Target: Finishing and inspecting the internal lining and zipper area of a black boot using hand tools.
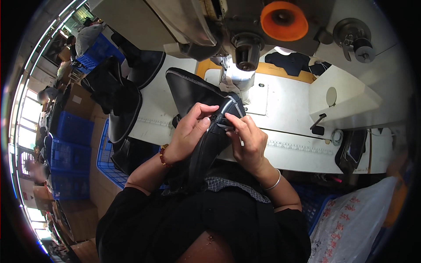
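A black piece that looks like a boot upper [188, 93], with pale zigzag stitching along its edges, lies partly on the sewing machine's white bed and hangs down toward my lap. My left hand [191, 129] is closed on its folded edge, fingers and thumb near the seam. On the other side of the fold, my right hand [248, 139] pinches the edge between thumb and fingers. Just beyond my hands stands the head of the sewing machine [247, 51]. The work partly hides the stitching area, so I cannot see the needle clearly.
Several similar black pieces [125, 101] are heaped on the left, above a blue basket [104, 153]. A phone [356, 144] and a coil of cord [337, 136] lie at the table's right end. A white plastic sack [351, 219] stands at lower right. Blue crates [70, 153] line the left.
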Available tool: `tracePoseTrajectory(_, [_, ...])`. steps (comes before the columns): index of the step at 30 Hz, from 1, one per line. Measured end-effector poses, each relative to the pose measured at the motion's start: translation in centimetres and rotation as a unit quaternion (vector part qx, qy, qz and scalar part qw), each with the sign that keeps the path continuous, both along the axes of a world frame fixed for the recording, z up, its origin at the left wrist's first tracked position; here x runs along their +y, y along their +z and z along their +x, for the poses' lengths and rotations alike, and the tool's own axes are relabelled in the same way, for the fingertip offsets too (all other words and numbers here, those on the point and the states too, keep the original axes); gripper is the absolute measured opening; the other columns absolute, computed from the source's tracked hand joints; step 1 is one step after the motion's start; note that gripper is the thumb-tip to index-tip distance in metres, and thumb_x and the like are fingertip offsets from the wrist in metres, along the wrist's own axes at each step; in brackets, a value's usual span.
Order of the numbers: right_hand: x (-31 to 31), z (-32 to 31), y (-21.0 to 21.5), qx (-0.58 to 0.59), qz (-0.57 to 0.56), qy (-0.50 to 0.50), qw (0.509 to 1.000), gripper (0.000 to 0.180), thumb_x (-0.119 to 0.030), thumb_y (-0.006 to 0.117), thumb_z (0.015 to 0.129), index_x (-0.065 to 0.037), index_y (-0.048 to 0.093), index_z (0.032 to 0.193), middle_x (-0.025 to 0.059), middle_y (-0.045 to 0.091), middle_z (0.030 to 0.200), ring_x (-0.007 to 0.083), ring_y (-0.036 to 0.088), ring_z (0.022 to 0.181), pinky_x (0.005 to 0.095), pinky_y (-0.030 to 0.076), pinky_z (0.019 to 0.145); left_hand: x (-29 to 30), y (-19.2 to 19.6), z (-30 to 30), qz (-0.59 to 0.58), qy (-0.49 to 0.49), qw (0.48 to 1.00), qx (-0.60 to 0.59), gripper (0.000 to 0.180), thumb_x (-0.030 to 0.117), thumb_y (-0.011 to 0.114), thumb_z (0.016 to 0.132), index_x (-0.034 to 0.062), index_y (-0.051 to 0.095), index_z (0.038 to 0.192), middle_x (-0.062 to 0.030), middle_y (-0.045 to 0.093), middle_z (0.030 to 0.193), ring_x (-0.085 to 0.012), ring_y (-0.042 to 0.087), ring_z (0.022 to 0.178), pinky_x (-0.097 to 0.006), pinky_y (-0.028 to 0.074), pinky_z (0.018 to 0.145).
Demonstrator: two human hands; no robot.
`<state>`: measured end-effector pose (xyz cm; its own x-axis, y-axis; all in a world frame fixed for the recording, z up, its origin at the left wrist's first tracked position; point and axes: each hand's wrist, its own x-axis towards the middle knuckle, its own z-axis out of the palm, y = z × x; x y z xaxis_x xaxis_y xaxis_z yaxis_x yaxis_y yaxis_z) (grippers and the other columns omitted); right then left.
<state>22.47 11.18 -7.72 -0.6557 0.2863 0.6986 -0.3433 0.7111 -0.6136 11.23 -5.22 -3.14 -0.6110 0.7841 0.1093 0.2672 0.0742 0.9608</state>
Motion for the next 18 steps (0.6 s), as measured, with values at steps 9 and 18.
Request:
tracePoseTrajectory(9, [1.4, 0.2, -0.3, -0.001, -0.082, 0.030, 0.996, 0.043, -0.001, 0.072, 0.085, -0.006, 0.065, 0.126, 0.0107, 0.063, 0.085, 0.0258, 0.064, 0.064, 0.0356, 0.050, 0.056, -0.4, 0.5, 0.0, 0.016, 0.022, 1.000, -0.011, 0.035, 0.010, 0.047, 0.102, -0.0015, 0.055, 0.134, -0.0088, 0.061, 0.122, -0.0127, 0.058, 0.113, -0.029, 0.045, 0.100])
tracePoseTrajectory(18, [0.2, 0.8, 1.5, -0.031, 0.023, 0.005, 0.999, 0.047, -0.006, 0.075, 0.082, -0.007, 0.066, 0.128, 0.0088, 0.061, 0.083, 0.0247, 0.062, 0.063, 0.0358, 0.048, 0.055, -0.7, 0.6, 0.0, -0.007, 0.004, 1.000, 0.019, 0.038, 0.015, 0.044, 0.104, -0.0045, 0.050, 0.137, -0.0111, 0.057, 0.129, -0.0150, 0.054, 0.122, -0.030, 0.041, 0.107])
